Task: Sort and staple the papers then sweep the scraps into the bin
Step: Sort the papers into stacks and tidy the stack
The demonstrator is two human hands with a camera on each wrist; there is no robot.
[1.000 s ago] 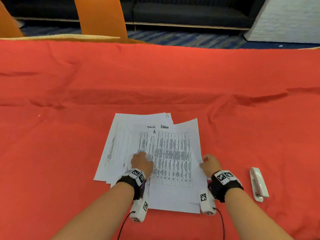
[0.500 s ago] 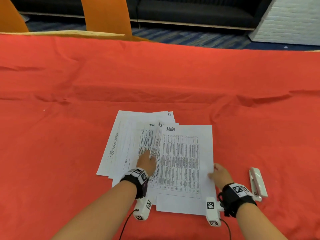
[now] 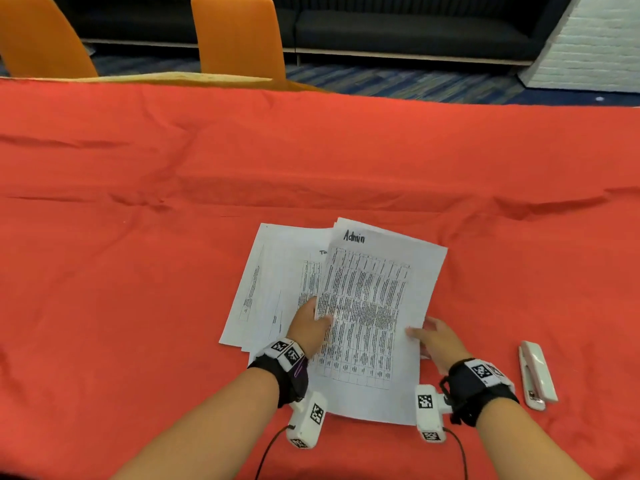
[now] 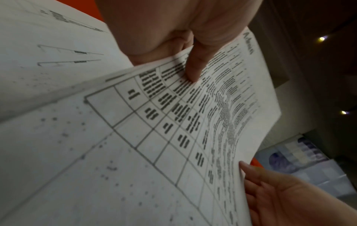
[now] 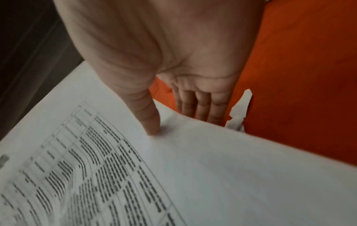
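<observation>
A printed sheet headed "Admin" (image 3: 372,317) (image 4: 173,137) (image 5: 173,175) is lifted off the pile, tilted up. My left hand (image 3: 310,325) (image 4: 185,50) pinches its left edge, thumb on top and fingers beneath. My right hand (image 3: 434,339) (image 5: 173,85) (image 4: 289,198) pinches the right edge the same way. The other white papers (image 3: 273,289) (image 4: 48,50) lie fanned on the red tablecloth (image 3: 138,237) under and left of it. A white stapler (image 3: 536,374) lies on the cloth to the right of my right wrist. A torn paper scrap (image 5: 240,108) lies on the cloth by my right fingers.
Two orange chairs (image 3: 239,36) stand beyond the table's far edge, with a dark sofa (image 3: 398,29) behind them. Red cloth stretches bare to the left, right and far side of the papers. No bin is in view.
The "Admin" sheet has slid right off the pile and been raised. Both hands went from resting on the papers to pinching this sheet's edges.
</observation>
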